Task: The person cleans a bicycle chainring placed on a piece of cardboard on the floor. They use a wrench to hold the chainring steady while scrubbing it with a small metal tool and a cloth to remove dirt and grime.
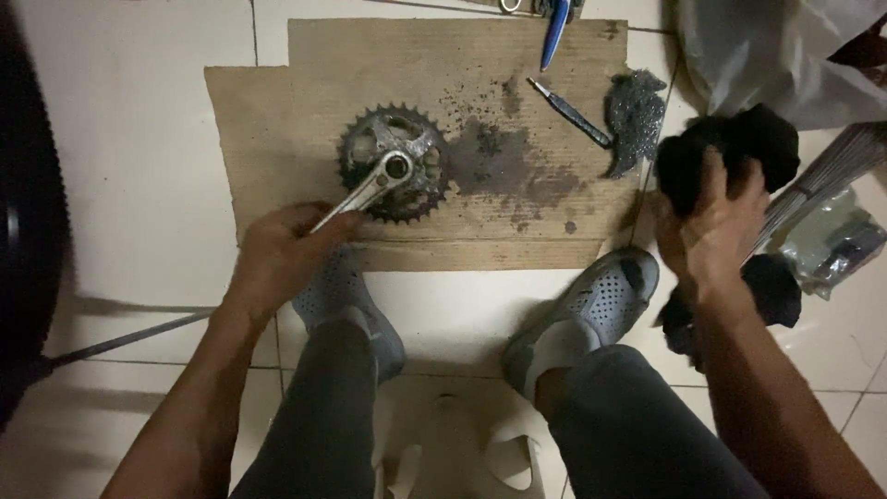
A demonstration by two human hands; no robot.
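My left hand (282,254) is clenched around the end of the crank arm (365,192), fingers wrapped over it at the near edge of the cardboard sheet (268,120). Crankset (395,176) lies flat, chainring teeth on the cardboard, left of centre; I'd say gripping the arm end gives leverage to turn or lift it. My right hand (711,231) is closed on a black rag (730,152), bunched up, held off the right edge of the cardboard above the tile floor (139,185); a tail of the rag hangs below my wrist. Dark grime patch (504,162) right of the chainring, so the cardboard looks there to keep dirt off the tiles. Small brush (573,113) and a steel wool wad (633,115) sit far right on the sheet, near my rag hand. Blue-handled tool (554,32) at the far edge. My shoes (605,300) straddle the near edge. Open cardboard far and left of the crankset; tyre (32,231) crowds the left side, grey plastic sheet (767,55) far right
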